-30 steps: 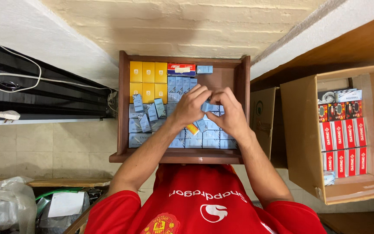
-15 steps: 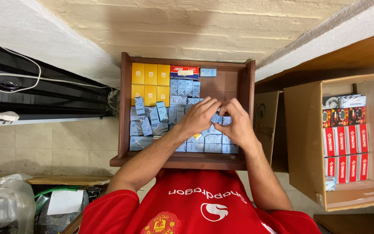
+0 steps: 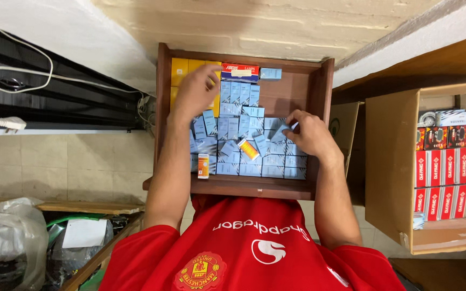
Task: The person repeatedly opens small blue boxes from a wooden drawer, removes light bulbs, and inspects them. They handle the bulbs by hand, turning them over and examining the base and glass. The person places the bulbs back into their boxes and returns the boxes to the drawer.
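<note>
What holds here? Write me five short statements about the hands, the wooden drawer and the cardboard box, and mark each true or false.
1. The left hand is over the yellow boxes at the far left of the wooden drawer. True.
2. The right hand holds a red box. False: its fingers are on a small pale blue box.
3. The drawer is mostly filled with small pale blue boxes. True.
4. The cardboard box on the right holds only yellow boxes. False: mostly red packs stand in it.
5. Both hands are clasped together. False: they are apart.
</note>
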